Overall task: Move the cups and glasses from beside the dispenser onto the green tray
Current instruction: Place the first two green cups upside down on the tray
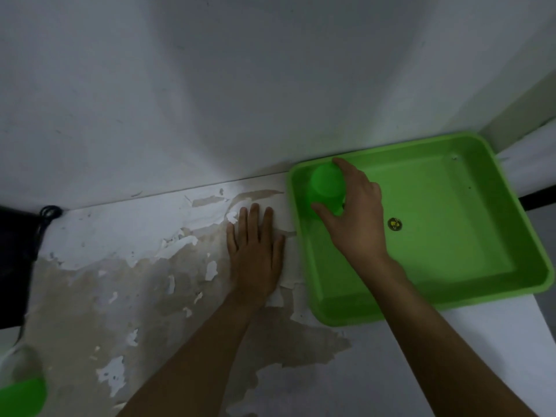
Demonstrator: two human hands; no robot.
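Nearest, at seven o'clock, a second green cup (21, 397) waits on the worktop (90, 296). Left hand (255, 251) lies flat, fingers spread, holding nothing. Right hand (355, 212) grips a green cup (326, 188) inside the green tray (451, 290) at one o'clock. Judged: first placement underway; more remain.

- The right hand (356, 215) covers part of the green cup (327, 188), so its base is not visible.
- A green object (22, 397) is cut by the bottom-left edge.
- A dark object (15, 260) is cut by the left edge.
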